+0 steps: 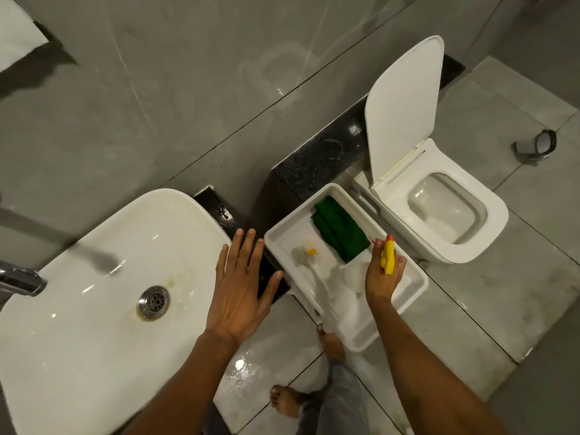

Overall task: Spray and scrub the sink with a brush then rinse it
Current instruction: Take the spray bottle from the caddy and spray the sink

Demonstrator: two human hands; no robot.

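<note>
A white sink [94,277] with a steel drain [153,302] and brownish stains around it fills the lower left; a chrome tap [18,281] juts in from the left edge. My left hand [241,287] hovers open, fingers spread, over the sink's right rim. My right hand [384,273] grips the yellow, red-tipped trigger head of a spray bottle [388,255] over a white tray [414,284]. The bottle's clear body is hard to make out. In the tray lie a white brush [309,257] with a yellow spot and a green cloth [340,233].
A white toilet [445,211] with its lid raised stands right of the tray. A black granite ledge [317,161] runs behind. A roll of tape [544,142] lies on the floor at far right. My bare feet [288,400] stand on wet grey tiles.
</note>
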